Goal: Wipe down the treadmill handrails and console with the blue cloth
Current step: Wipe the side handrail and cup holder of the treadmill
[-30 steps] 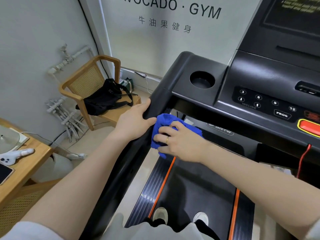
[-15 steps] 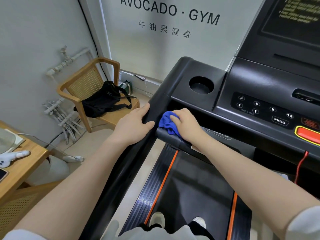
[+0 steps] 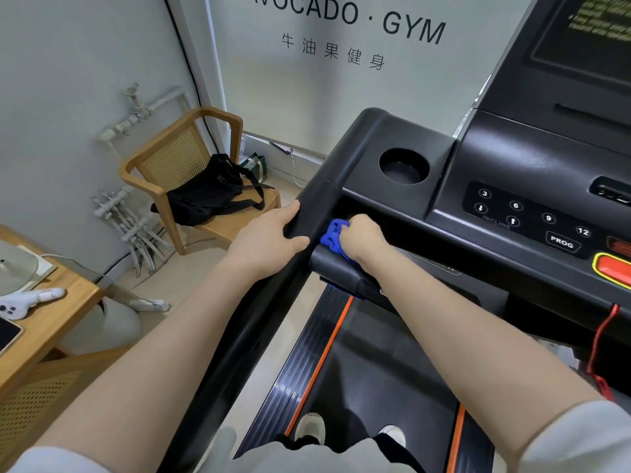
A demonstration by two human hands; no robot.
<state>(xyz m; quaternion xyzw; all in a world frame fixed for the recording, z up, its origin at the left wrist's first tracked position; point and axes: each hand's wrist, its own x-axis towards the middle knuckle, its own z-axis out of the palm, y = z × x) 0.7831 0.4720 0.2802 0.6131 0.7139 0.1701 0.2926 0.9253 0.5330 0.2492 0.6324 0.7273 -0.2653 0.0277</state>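
My left hand (image 3: 269, 238) grips the treadmill's black left handrail (image 3: 239, 336) just below the console corner, thumb on the inner side. My right hand (image 3: 363, 238) presses the crumpled blue cloth (image 3: 333, 237) onto the short black inner handlebar (image 3: 336, 268), right beside the left handrail and under the console's front edge. Most of the cloth is hidden under my palm. The black console (image 3: 512, 172) spreads to the upper right, with a round cup holder (image 3: 404, 165), incline buttons (image 3: 515, 209) and a dark screen (image 3: 587, 35).
A red stop button (image 3: 616, 268) and red safety cord (image 3: 601, 343) sit at the right. The belt (image 3: 372, 377) with orange stripes runs below, my shoes on it. A wooden chair (image 3: 184, 165) with a black bag (image 3: 211, 189) stands left; a wooden table (image 3: 44, 322) is near left.
My right hand carried the blue cloth up from below the left handrail onto the short inner handlebar and pushed it forward under the console edge. The left hand stayed on the rail.
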